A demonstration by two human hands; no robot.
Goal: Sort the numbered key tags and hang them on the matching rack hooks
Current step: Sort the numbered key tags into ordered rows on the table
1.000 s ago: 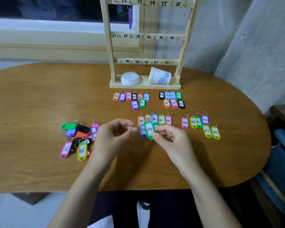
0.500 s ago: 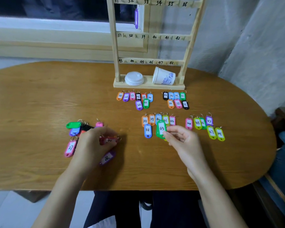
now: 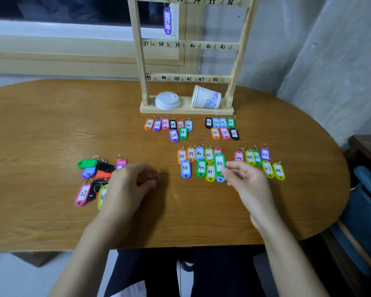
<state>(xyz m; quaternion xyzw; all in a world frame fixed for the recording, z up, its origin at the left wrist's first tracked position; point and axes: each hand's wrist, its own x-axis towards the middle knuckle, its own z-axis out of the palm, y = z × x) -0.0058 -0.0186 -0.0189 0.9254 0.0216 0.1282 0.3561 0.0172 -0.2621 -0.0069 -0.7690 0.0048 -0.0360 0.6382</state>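
My right hand [image 3: 247, 183] pinches green tag 43 [image 3: 219, 163] over the sorted row [image 3: 208, 154], where a clumsy drop could scatter it; what my left hand [image 3: 129, 187] holds, can't tell.

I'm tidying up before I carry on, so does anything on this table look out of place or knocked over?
Yes: the paper cup lies tipped on its side on the rack's base, beside the white lids.
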